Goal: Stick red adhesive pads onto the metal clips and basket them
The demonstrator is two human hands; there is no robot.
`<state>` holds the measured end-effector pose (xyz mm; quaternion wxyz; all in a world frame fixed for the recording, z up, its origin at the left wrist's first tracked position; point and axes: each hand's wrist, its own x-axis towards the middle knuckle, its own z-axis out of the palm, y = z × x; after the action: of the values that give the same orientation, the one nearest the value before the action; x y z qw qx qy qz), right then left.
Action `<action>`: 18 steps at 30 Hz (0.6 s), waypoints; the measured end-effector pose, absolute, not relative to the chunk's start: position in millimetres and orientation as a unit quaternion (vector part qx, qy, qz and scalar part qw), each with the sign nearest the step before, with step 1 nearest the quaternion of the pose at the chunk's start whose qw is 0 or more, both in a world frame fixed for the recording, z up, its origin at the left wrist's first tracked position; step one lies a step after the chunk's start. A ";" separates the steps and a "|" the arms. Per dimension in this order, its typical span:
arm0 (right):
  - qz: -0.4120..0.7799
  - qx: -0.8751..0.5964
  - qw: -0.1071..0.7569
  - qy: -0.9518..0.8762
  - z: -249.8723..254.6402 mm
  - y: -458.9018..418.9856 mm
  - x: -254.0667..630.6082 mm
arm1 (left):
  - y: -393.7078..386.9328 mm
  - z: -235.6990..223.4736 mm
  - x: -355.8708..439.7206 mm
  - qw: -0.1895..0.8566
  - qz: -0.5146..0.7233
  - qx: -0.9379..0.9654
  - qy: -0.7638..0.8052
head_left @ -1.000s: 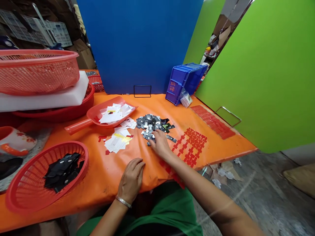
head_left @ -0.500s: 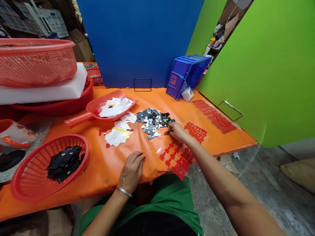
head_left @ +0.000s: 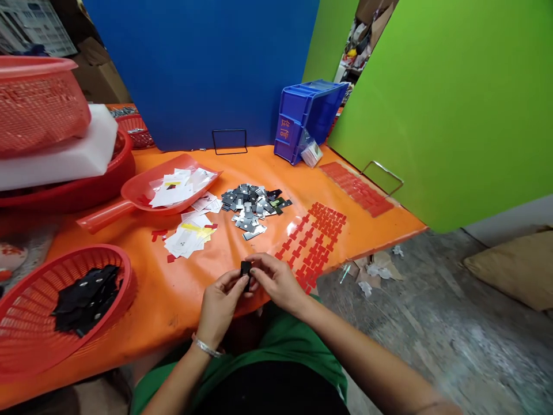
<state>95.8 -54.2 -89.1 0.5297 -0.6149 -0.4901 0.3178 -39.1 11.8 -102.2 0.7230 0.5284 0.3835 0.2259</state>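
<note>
Close to the table's front edge, both my hands hold one small flat black plate [head_left: 245,268] between them. My left hand [head_left: 222,301] pinches it from the left, and my right hand [head_left: 276,282] has its fingers on the right side. Just beyond lies a pile of small grey, silver and black plates [head_left: 250,207]. Right of my right hand, red T-shaped stickers [head_left: 305,251] are spread in rows. A red plastic basket [head_left: 125,276] at the left holds similar black plates [head_left: 88,297].
Left of the pile, a red scoop [head_left: 142,176] holds paper slips, with more slips [head_left: 188,236] beside it. A blue bin [head_left: 290,109] stands at the back against blue and green panels. A flat red sticker sheet [head_left: 356,187] lies at the right edge.
My right hand has drawn back from the pile to my left hand with a black plate. My left hand has lifted off the table onto that plate. The view has shifted right.
</note>
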 end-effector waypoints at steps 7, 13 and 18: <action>-0.005 -0.778 0.301 -0.551 -108.3 -109.5 172.3 | 8.7 -89.6 -42.7 0.734 0.192 0.499 0.419; -0.031 -0.830 0.123 -0.544 -147.8 -119.5 200.7 | 9.3 -84.7 -45.1 0.735 0.180 0.513 0.405; -0.015 -0.823 0.141 -0.550 -149.2 -99.2 194.1 | 14.4 -83.4 -43.9 0.738 0.171 0.498 0.422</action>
<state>194.1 -99.2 -149.2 0.1411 -0.8230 -0.5500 -0.0152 -43.9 14.4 -83.4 0.7379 0.4983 0.4220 0.1707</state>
